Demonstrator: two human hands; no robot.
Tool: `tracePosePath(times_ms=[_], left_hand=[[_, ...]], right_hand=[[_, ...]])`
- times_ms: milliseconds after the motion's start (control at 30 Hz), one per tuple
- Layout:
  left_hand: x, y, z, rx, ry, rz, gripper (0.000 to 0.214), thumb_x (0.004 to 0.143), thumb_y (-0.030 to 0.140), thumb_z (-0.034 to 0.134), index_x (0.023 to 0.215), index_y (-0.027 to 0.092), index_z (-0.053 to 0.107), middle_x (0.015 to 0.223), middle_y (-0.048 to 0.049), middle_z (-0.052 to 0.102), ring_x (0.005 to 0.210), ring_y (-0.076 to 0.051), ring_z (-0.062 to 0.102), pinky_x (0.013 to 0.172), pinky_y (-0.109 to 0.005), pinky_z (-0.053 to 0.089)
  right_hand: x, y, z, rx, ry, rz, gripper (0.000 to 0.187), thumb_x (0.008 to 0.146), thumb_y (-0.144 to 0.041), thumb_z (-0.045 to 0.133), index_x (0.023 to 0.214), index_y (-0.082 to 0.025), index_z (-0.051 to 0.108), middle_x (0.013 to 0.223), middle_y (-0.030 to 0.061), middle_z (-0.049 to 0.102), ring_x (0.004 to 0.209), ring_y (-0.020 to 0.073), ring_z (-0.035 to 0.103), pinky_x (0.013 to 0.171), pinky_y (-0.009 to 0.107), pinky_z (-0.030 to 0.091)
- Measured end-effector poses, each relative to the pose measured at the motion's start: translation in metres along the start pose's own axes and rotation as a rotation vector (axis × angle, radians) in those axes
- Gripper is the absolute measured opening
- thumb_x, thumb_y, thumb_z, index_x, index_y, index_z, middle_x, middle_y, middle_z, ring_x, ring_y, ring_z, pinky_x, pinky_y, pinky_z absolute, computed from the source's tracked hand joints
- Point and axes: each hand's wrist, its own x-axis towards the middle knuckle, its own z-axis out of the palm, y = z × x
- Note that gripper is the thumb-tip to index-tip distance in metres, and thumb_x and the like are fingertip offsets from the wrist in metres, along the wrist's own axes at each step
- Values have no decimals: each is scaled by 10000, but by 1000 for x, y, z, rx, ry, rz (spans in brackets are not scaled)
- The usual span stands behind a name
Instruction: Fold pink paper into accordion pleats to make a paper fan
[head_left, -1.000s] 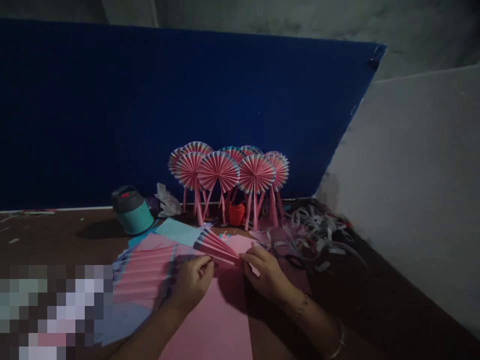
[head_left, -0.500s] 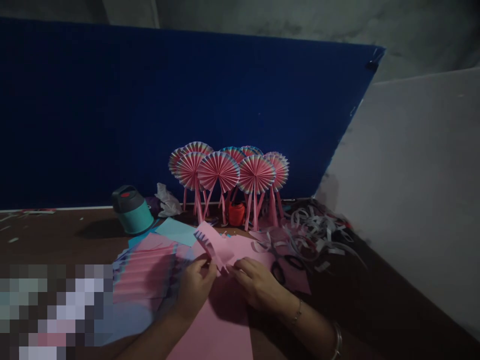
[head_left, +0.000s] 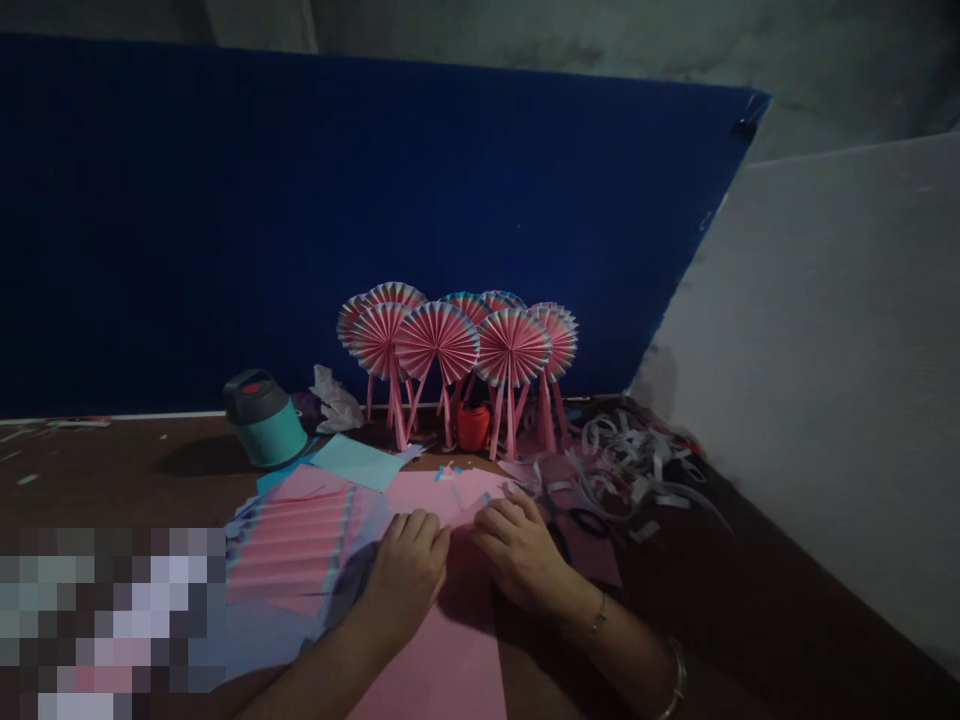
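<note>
My left hand (head_left: 409,565) and my right hand (head_left: 517,550) rest side by side on a flat pink sheet (head_left: 442,660), knuckles up and fingers curled down onto the paper. The small pleated pink piece they held earlier is hidden under the fingers. A larger pleated pink sheet (head_left: 300,545) lies just left of my left hand. My right wrist wears a thin bracelet and a bangle.
Several pink paper fans on sticks (head_left: 450,345) stand against a blue board (head_left: 300,220). A teal container (head_left: 262,420), light blue paper (head_left: 356,462), a red-orange object (head_left: 472,428), scissors (head_left: 577,525) and curled paper strips (head_left: 637,460) lie around. A white board (head_left: 825,350) leans at right.
The pleated pink piece was held up between both hands, then brought down. Both hands now press flat onto the pink sheet, closer together, and the piece is out of sight.
</note>
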Motion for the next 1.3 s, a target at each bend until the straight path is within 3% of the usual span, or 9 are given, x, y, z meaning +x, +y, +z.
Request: tracePosePath(times_ms=[133,300,433,600,733,867,1033,1167,1300], left_hand=[[-1,-5,1,-47,-80,-4,211,878,140,460,1005,193,620,950,-76,604,916,-246,523,782,-393,426],[-4,-17,3,-157,-141,-3,247,903,140,398,946,191,636,953,-82,610,914,-241,545,777,-375,432],[-5,-26,3,-344,-110,-36,286,923,173,373,915,207,656,924,-68,628,908,-219,564,788,-344,427],[-4,-35,7,-631,-61,-209,202,847,133,465,903,193,650,944,-44,670,925,-181,594,829,-290,421],[-1,-38,11,-690,-26,-233,194,834,153,465,832,190,656,907,-50,664,909,-183,596,821,-287,425],[1,-40,16,-682,-13,-232,224,850,184,450,811,188,671,887,-61,656,902,-193,594,819,-300,426],[1,-40,19,-674,-20,-240,237,849,176,454,843,190,691,899,-65,659,909,-193,597,827,-298,425],[2,-39,18,-659,-27,-251,247,848,166,452,859,186,699,903,-70,661,912,-194,598,834,-302,424],[3,-39,19,-642,-49,-256,251,859,174,444,865,189,695,914,-72,663,921,-193,595,838,-302,424]], right_hand=[[0,4,-3,5,-220,46,173,911,-161,472,896,-189,641,842,36,629,794,169,525,775,331,338],[0,7,-10,116,-295,129,223,903,-151,464,1003,-214,653,888,45,632,830,181,545,725,309,360],[-4,13,-6,290,-214,212,211,908,-132,442,984,-174,634,906,61,651,864,181,573,777,309,407],[-6,20,6,472,-71,300,128,890,-153,499,833,-167,613,850,48,649,811,163,590,814,324,448],[-4,21,11,535,16,302,158,880,-133,512,800,-186,637,811,22,645,799,146,604,1024,424,342],[-3,21,16,538,42,331,147,851,-122,541,802,-190,661,800,26,657,786,155,618,1089,481,255],[-1,22,19,519,46,383,111,801,-104,586,764,-172,666,770,38,663,746,158,620,1028,446,341],[1,22,18,517,24,460,54,775,-124,622,751,-165,648,773,42,671,749,170,613,847,351,450],[4,22,15,498,1,501,78,774,-121,616,712,-166,630,720,23,661,690,154,585,745,296,437]])
